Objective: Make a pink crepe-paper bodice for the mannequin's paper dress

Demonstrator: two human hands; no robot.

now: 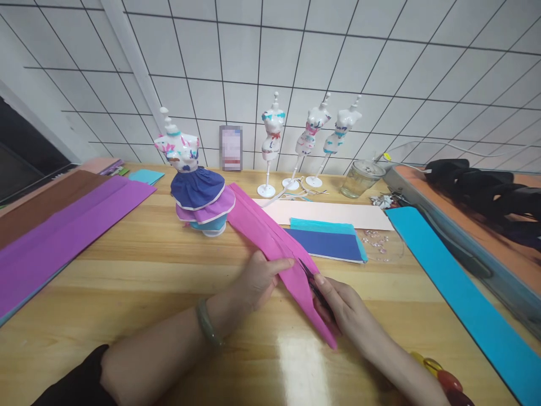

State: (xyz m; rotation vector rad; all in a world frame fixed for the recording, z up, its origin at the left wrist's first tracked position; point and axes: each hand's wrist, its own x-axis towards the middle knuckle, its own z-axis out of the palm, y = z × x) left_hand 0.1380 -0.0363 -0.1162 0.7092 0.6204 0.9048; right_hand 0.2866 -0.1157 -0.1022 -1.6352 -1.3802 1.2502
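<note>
Wood table [139,265] against a tiled wall, middle kept for the hands, most other stuff round the edges, I'd guess to leave elbow room. Purple cloth [76,237] lies at far left; blue strip [460,293] runs down the right side.

Pink strip [298,285] slants across the middle, far end by the skirted form [183,152], near end between the hands. Left hand [257,282] pinches its edge, thumb on top, fingers mostly hidden beneath; likely to keep it taut beside the blades. Right hand [342,307] is curled round the scissors [307,270]; how wide the blades part, I cannot tell.

Three skirtless forms [273,135] stand near the wall, seemingly out of the way. Phone [231,148] upright against the tiles, probably for viewing; screen blurred. Small beads [377,243] just beside the folded cloth [327,243], likely within easy reach.
</note>
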